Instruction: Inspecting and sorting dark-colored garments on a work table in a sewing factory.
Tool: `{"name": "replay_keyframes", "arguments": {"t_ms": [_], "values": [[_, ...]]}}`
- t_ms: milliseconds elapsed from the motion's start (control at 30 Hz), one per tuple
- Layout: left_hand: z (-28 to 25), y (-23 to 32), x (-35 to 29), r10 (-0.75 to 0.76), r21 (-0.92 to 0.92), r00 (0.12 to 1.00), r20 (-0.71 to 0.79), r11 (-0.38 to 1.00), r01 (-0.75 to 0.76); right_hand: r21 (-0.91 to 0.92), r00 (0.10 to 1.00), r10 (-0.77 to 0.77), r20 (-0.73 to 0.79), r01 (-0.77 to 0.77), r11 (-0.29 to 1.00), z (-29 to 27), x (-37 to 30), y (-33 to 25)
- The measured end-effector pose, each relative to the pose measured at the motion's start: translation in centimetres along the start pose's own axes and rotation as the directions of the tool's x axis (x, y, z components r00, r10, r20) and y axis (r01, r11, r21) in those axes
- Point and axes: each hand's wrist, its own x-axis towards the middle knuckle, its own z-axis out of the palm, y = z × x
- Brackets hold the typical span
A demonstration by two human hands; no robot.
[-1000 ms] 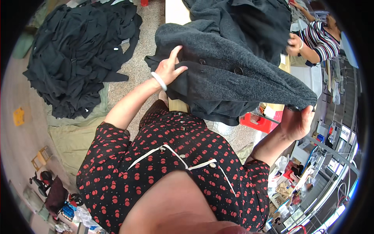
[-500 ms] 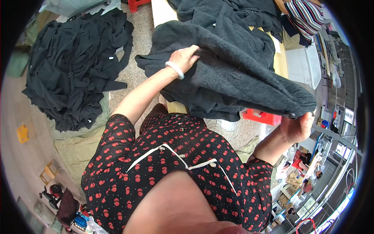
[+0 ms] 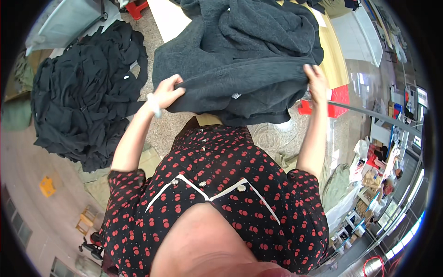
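Both hands are gripping the dark grey knit garment [image 3: 240, 60]: left hand [image 3: 167, 92] is clenched on its lower left edge, right hand [image 3: 316, 78] is pinching the right edge, stretching the hem flat between them. The bulk is lying heaped on the tabletop [image 3: 330, 51], hem hanging over the near edge. A black clothes pile [image 3: 78, 87] is sitting on the floor to the left.

A single head-worn fisheye view looks steeply down, close over the person's red-dotted black dress [image 3: 217, 194]. The dark grey knitted garment [image 3: 244, 60] lies just beyond it, towards the top edge.
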Motion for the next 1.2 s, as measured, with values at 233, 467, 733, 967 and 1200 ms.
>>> {"name": "replay_keyframes", "arguments": {"t_ms": [233,467,733,967,1200], "values": [[3.8,-5.0,5.1,-0.145,0.299,0.982,0.121,0.949,0.103,-0.397,0.849,-0.528,-0.022,0.478,0.784,8.0,-2.6,-0.1],[6.6,-0.9,10.1,0.112,-0.015,0.977,0.179,0.994,-0.112,-0.427,0.747,-0.571,0.340,0.664,0.614,11.3,-4.3,-2.1],[11.5,5.0,15.6,0.046,0.007,0.969,0.242,0.999,-0.049,-0.507,0.754,-0.556,0.350,0.651,0.565,10.7,-5.3,-1.9],[11.6,5.4,16.1,-0.055,-0.053,0.966,0.253,0.996,0.070,-0.564,0.798,-0.359,0.484,0.598,0.569,10.6,-4.3,-1.9],[12.1,5.0,16.6,0.202,0.082,0.934,0.295,0.968,-0.235,-0.400,0.723,-0.505,0.471,0.685,0.609,10.4,-4.2,-1.9]]}}
